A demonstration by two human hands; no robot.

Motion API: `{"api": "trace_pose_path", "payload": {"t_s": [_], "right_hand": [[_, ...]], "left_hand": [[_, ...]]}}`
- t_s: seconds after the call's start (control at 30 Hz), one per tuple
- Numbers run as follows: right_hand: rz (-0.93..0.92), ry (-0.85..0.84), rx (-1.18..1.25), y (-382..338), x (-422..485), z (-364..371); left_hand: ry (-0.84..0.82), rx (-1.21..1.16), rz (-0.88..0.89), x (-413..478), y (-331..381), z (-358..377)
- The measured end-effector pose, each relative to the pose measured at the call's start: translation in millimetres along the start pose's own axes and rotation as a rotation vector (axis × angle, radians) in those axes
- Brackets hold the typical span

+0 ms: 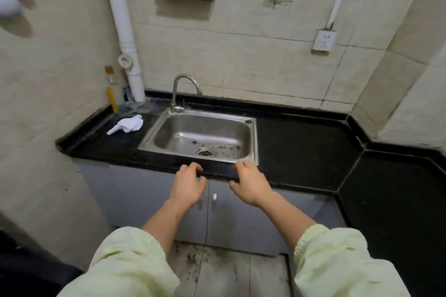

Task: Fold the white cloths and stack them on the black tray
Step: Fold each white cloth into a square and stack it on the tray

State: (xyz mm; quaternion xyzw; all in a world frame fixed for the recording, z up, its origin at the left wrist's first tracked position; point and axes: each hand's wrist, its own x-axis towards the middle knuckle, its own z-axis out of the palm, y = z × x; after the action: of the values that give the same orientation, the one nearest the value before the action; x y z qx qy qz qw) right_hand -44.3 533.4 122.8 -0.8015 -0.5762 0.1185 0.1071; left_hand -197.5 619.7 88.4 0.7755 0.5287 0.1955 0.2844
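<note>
One crumpled white cloth (126, 124) lies on the black counter (301, 149), left of the sink. My left hand (188, 184) and my right hand (251, 184) hover side by side in front of the counter's front edge, below the sink. Both hands hold nothing and their fingers are apart and slightly curled. The cloth is well to the upper left of my left hand. No black tray is in view.
A steel sink (202, 135) with a curved tap (183, 91) is set into the counter. A bottle (113, 89) and a white pipe (123, 31) stand in the left corner. Grey cabinet doors (241, 219) sit below. A wall socket (323, 40) hangs at right.
</note>
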Motion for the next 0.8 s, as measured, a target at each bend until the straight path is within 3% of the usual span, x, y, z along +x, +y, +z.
{"api": "trace_pose_path", "payload": {"t_s": [0.53, 0.8], "right_hand": [[-0.294, -0.187, -0.032, -122.8, 249.0, 56.7], [-0.291, -0.276, -0.070, -204.8, 382.8, 106.9]], "left_hand": [[0.244, 0.007, -0.263, 196.1, -129.6, -70.6], [0.186, -0.009, -0.349, 316.6, -231.5, -115.8]]}}
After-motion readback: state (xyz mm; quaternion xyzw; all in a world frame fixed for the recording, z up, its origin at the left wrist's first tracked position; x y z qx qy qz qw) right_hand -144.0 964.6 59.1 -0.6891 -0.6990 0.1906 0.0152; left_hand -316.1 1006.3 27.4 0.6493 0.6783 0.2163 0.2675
